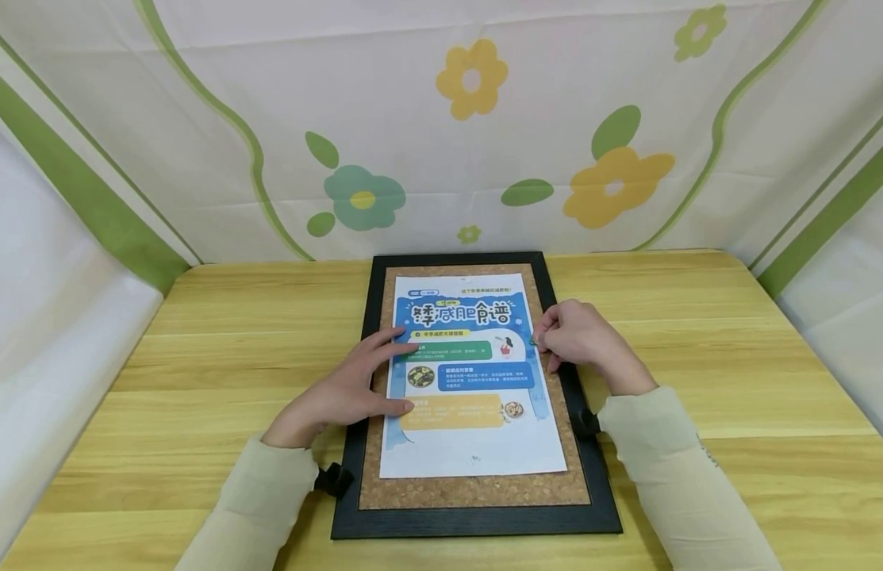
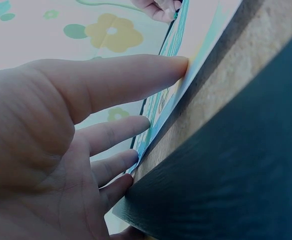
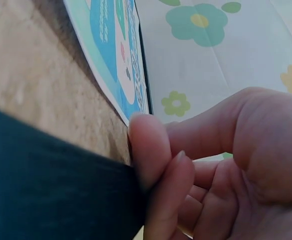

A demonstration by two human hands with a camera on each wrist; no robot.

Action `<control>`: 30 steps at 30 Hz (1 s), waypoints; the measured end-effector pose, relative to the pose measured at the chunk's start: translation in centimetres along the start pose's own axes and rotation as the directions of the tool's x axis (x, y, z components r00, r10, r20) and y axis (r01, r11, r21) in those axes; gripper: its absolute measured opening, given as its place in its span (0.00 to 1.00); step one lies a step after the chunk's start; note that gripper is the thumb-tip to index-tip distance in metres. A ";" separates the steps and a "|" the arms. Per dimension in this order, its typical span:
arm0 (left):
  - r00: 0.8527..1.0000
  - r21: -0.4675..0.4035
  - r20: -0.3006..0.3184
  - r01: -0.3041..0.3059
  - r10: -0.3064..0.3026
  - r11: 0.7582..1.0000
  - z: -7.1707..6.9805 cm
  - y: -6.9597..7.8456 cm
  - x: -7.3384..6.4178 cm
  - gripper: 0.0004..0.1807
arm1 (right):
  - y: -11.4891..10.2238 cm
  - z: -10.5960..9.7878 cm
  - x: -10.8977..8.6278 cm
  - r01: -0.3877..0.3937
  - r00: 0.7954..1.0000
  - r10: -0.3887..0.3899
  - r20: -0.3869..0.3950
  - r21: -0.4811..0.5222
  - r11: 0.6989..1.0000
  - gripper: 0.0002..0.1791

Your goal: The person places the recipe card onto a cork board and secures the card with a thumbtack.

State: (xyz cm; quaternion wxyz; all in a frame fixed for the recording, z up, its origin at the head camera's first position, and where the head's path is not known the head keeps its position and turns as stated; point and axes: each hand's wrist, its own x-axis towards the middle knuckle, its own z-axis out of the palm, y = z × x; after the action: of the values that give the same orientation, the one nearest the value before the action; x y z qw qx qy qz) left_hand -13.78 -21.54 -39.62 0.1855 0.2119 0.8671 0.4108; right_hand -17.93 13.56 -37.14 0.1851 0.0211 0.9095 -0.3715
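A printed sheet (image 1: 477,444) with blue, green and yellow panels lies on a cork board (image 1: 412,493) in a black frame (image 1: 477,521). My left hand (image 1: 348,390) rests on the sheet's left side with fingers spread; in the left wrist view its thumb (image 2: 130,75) touches the paper near the edge. At the right edge of the sheet, my right hand (image 1: 577,337) pinches a small green pushpin (image 1: 532,342) between thumb and fingertips. The right wrist view has those fingertips (image 3: 148,145) right at the paper's edge, and the pin is hidden there.
The framed board lies on a wood-grain table (image 1: 163,412), its far end close to a white cloth backdrop (image 1: 427,119) printed with flowers. White cloth also hangs at both sides. Small marks sit at the top and bottom middle of the sheet.
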 end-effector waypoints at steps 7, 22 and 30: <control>1.000 -0.005 0.004 0.000 0.000 1.000 0.0 0.0 0.0 0.43 | 0.0 0.1 0.1 -0.002 1.000 0.002 -0.008 -0.011 1.000 0.06; 1.000 -0.021 0.002 0.002 -0.002 1.000 -0.1 0.0 0.0 0.43 | -0.2 0.1 0.0 -0.006 1.000 0.005 -0.016 -0.039 0.999 0.07; 1.000 -0.026 0.005 0.007 -0.006 1.000 0.0 0.1 0.0 0.43 | -0.2 0.1 0.1 -0.018 1.000 0.017 -0.017 -0.051 0.999 0.06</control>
State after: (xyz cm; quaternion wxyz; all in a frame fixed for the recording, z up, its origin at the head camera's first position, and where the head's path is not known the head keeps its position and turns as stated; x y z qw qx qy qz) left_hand -13.78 -21.52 -39.52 0.1917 0.2076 0.8619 0.4209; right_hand -18.02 13.35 -37.14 0.1812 0.0274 0.9201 -0.3462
